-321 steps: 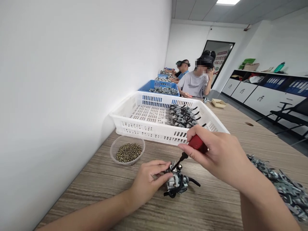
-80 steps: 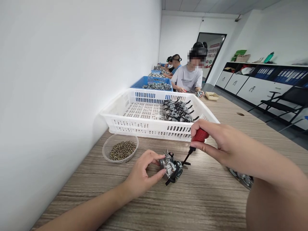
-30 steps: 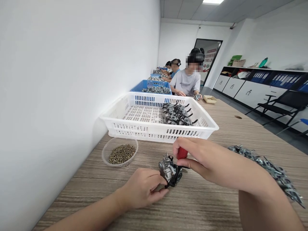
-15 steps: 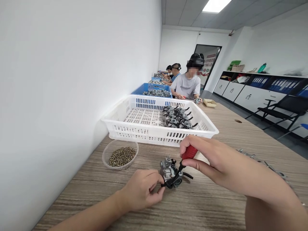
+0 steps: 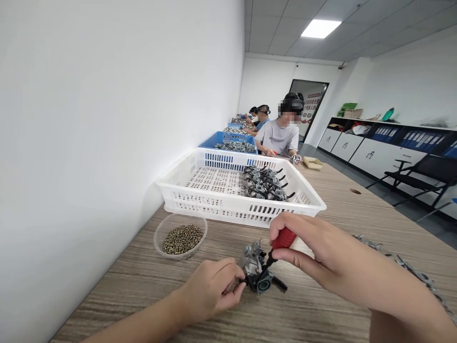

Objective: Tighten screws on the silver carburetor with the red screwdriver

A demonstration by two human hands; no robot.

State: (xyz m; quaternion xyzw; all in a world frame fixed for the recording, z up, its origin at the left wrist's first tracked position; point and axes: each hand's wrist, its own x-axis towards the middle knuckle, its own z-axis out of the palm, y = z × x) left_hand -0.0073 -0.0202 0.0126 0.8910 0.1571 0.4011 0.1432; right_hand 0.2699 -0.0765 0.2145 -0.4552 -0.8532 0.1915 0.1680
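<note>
A grey metal carburetor (image 5: 253, 263) with black hose pieces rests on the wooden table in front of me. My left hand (image 5: 216, 288) pinches a black part at its left side, the fingertips closed there. In my right hand (image 5: 310, 238) is a screwdriver (image 5: 284, 237) with a red handle, gripped from above and tilted. Its dark shaft runs down to the carburetor; the tip is hidden among the parts. Left of the carburetor stands a clear round tub (image 5: 180, 235) of small brass-coloured screws.
Behind the work sits a white perforated basket (image 5: 210, 206) with several carburetors at its right. Loose metal parts (image 5: 410, 269) lie to the right, partly behind my forearm. A blue crate (image 5: 210, 139) and a co-worker (image 5: 280, 136) are farther back. The wall borders the table's left.
The view has tipped up slightly, so everything sits lower in the picture. The carburetor has turned a little under my hands; both hands keep their hold.
</note>
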